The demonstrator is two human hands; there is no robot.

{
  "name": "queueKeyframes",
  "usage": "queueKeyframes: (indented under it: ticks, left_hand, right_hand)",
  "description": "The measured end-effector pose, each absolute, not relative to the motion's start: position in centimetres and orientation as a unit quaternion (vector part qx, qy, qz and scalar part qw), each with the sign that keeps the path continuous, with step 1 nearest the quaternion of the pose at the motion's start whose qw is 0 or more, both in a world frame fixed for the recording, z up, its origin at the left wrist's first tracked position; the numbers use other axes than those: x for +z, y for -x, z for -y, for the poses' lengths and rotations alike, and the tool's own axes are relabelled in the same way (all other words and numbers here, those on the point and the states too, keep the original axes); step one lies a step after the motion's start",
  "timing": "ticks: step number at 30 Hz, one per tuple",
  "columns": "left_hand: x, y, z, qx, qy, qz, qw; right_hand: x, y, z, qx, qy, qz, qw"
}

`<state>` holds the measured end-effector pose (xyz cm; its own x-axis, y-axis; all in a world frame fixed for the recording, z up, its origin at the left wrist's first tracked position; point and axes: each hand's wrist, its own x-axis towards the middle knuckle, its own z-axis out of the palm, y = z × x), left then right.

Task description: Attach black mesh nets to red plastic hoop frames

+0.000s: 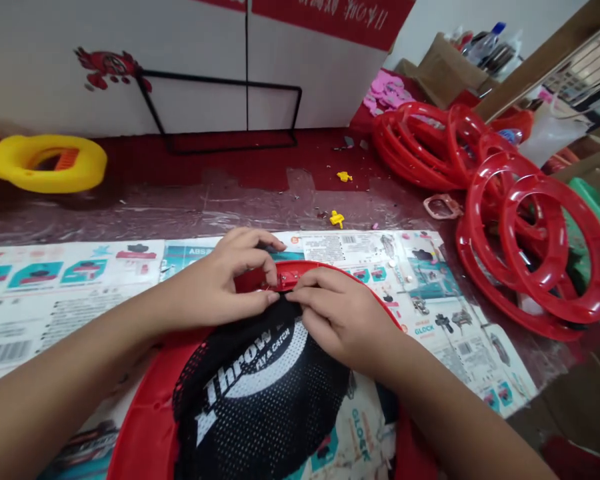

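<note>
Fitting the black net (pixel 280 393) to the big red ring (pixel 147 417) is looking like the step in hand, w/ both hands working at the ring's far edge. The ring is lying on the printed sheet (pixel 5 327), nearest the person, & the net is spanning part of its opening, lettering up. The L hand (pixel 235 277) is arching over the rim from the left, its thumb & index finger coming close together by the net's top edge; can't tell if they're actually gripping cloth or a small part. Its other fingers are curling loosely, a bit apart. The R hand (pixel 350 313) is closing thumb & index tips on the net's edge, w/ the other fingers folding in. Just beyond the fingertips, a small fitting (pixel 290 277) is showing in the rim; its detail is too blurry to read.

IMO the next move is calling for a firm R pinch, the net edge lying flat & lining up w/ the fitting, and L fingertips pressing it home w/o bunching. Slack cloth could be slipping out if the pinch is loosening, & the ring could be shifting on the sheet, so light bracing from the wrists is probably helping. Spare red rings (pixel 593 267) are sitting off to the right.
</note>
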<state>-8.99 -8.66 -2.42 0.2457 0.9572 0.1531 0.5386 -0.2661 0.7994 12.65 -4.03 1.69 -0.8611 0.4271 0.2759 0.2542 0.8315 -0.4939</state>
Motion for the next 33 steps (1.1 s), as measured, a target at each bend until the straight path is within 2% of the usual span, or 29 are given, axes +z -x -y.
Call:
queueKeyframes:
  ticks: [14, 25, 29, 33]
  left_hand:
    - [-2.5, 8.5, 8.4, 0.309, -0.729, -0.531, 0.301]
    - [-2.6, 7.8, 8.1, 0.296, -0.723, -0.562, 0.273]
    - [-2.6, 7.9, 8.3, 0.304, -0.732, -0.552, 0.257]
    - [-2.4, 8.3, 8.9, 0.309, -0.759, -0.510, 0.260]
  right_hand:
    - [1.2, -12.1, 3.9, 0.168, 0.190, 0.943, 0.215]
    - [1.6, -11.7, 4.8, 0.100, 0.211, 0.965, 0.120]
    - [2.0, -12.0, 5.0, 0.133, 0.231, 0.957, 0.111]
    - [2.8, -12.4, 4.9, 0.194, 0.331, 0.917, 0.108]
